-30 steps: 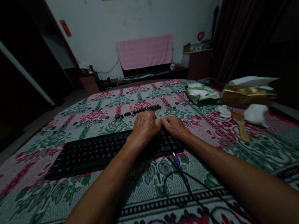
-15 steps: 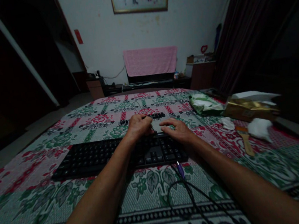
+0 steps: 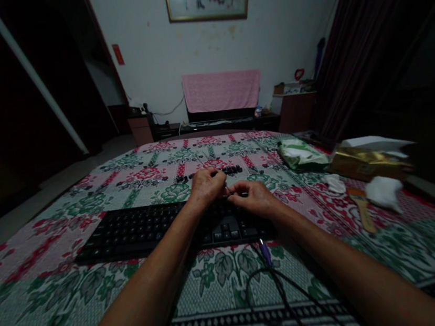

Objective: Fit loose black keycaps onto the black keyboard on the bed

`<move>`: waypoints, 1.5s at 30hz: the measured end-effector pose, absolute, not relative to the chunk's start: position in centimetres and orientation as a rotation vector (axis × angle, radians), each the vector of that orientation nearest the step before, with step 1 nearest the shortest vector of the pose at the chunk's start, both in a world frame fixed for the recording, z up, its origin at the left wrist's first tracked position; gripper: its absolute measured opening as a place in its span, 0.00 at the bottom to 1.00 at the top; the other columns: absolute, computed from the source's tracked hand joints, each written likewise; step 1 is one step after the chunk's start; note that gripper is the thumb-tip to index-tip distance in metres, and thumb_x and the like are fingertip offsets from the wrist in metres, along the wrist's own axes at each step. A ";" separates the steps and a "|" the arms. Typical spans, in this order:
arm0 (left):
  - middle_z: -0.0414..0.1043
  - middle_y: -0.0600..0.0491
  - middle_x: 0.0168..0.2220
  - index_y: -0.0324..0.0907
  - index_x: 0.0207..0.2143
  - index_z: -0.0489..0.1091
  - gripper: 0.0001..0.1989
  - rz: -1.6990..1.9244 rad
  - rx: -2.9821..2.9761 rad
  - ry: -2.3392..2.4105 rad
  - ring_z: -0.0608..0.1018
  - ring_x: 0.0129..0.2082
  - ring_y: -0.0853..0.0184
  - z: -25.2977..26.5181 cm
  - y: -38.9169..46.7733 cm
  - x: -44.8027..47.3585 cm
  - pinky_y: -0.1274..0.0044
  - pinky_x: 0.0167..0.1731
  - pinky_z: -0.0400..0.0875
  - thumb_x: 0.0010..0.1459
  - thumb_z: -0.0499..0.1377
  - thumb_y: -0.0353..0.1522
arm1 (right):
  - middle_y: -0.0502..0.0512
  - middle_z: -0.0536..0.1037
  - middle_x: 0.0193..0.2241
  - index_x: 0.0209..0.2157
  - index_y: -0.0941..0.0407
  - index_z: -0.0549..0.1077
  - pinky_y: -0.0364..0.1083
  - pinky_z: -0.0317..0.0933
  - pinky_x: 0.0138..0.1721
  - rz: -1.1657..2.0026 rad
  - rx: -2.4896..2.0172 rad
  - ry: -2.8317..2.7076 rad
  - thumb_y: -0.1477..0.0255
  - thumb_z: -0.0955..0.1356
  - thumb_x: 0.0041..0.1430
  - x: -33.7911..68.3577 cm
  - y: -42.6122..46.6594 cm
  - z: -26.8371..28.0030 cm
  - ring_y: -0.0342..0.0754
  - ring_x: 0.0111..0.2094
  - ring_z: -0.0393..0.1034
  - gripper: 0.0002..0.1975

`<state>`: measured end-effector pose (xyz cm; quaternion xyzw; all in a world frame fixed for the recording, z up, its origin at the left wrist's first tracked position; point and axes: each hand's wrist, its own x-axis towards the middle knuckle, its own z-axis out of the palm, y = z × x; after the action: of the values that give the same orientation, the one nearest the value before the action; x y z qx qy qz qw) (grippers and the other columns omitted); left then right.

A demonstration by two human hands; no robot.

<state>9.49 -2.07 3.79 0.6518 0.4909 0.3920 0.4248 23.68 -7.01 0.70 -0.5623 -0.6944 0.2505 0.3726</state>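
Note:
A black keyboard (image 3: 134,231) lies flat on the patterned tablecloth. Above its right half, my left hand (image 3: 207,186) is closed, its fingers curled; whatever they grip is too small and dark to make out. A thin wire-like line sticks up just beyond that hand. My right hand (image 3: 255,196) meets it from the right, thumb and forefinger pinched together at the left fingertips over the keyboard's upper edge. What lies in the pinch is hidden. Behind the hands sits a row of small black keycaps (image 3: 234,169), partly covered by my left hand.
A black cable with a purple plug (image 3: 265,251) loops in front of the keyboard. To the right lie a flat brush (image 3: 364,211), crumpled white tissues (image 3: 383,193), a green-and-white pack (image 3: 301,153) and a gold box (image 3: 364,162). The tablecloth (image 3: 79,301) covers the table.
My right hand has moved left and its fingers have closed, now meeting my left fingertips. My left hand has shifted slightly right. The view has tilted a little.

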 end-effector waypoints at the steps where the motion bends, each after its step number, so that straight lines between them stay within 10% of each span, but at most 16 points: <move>1: 0.73 0.54 0.20 0.39 0.26 0.67 0.05 0.992 1.637 1.224 0.76 0.20 0.67 3.7 -2.1 9.6 0.80 0.19 0.68 0.45 0.53 0.31 | 0.48 0.72 0.24 0.32 0.58 0.73 0.40 0.58 0.28 0.688 -1.442 -1.742 0.69 0.66 0.45 23.7 -6.9 0.7 0.41 0.25 0.65 0.11; 21: 0.75 0.52 0.24 0.38 0.31 0.73 0.14 1.199 1.932 1.007 0.75 0.24 0.70 3.0 -2.9 10.0 0.82 0.25 0.67 0.51 0.54 0.38 | 0.45 0.69 0.19 0.34 0.58 0.70 0.39 0.53 0.21 0.875 -1.588 -1.349 0.76 0.64 0.38 24.0 -6.1 1.6 0.39 0.19 0.59 0.16; 45: 0.76 0.51 0.24 0.42 0.30 0.74 0.10 1.056 1.931 1.543 0.77 0.30 0.66 0.9 1.2 6.0 0.80 0.30 0.66 0.49 0.55 0.35 | 0.51 0.79 0.31 0.38 0.52 0.77 0.41 0.60 0.37 0.046 -1.833 -1.986 0.70 0.65 0.49 24.4 4.7 -1.6 0.46 0.34 0.71 0.14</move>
<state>5.98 1.20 0.92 0.7000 0.5592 0.3829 0.2251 24.37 4.66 -1.61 -0.6620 -0.7171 0.0165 0.2173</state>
